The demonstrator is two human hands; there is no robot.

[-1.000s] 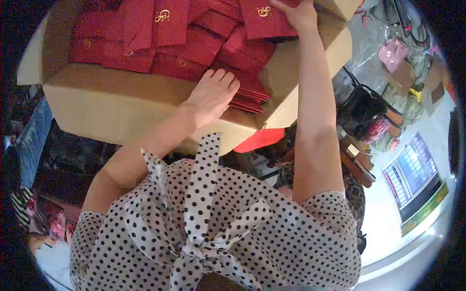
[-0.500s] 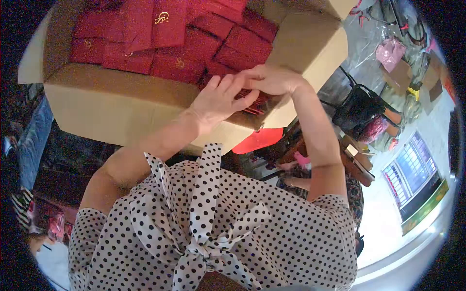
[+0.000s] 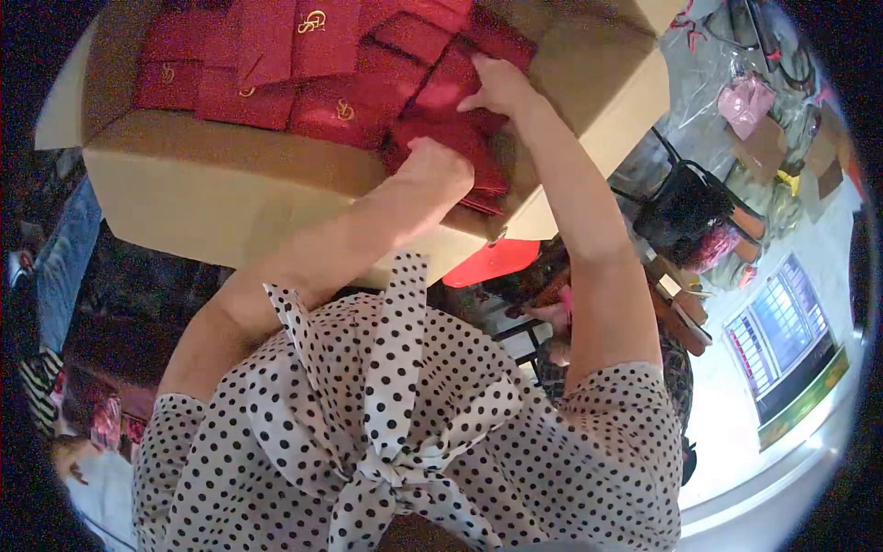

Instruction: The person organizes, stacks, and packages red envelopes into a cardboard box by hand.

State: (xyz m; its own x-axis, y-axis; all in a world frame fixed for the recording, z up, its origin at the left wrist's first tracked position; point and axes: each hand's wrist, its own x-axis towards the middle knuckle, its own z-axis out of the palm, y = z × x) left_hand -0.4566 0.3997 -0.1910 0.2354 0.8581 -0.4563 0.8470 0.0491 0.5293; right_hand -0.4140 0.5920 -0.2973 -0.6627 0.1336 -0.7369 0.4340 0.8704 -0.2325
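Note:
Flat red pouches (image 3: pixel 322 46), some with gold lettering, lie layered in a large open cardboard box (image 3: pixel 212 202). My left hand (image 3: pixel 441 170) is curled over the pouches at the near right corner of the box. Most of its fingers are hidden, so what they hold, if anything, does not show. Beneath it the edges of a few stacked red pouches (image 3: pixel 483 198) stick out. My right hand (image 3: pixel 504 87) rests over the pouches farther in, along the right side. Its thumb and forefinger are spread apart, with the other fingers out of sight.
A red plastic piece (image 3: pixel 492 264) shows below the box's near corner. On the floor to the right are a black bag (image 3: pixel 685 198), a pink plastic bag (image 3: pixel 745 103) and clear wrapping. A window (image 3: pixel 780 317) is at the far right. Another person's sleeve (image 3: pixel 101 497) shows at lower left.
My hands were together at the near right corner; they have separated. The right hand has moved farther into the box, and the left has moved slightly right and curled over the pouches.

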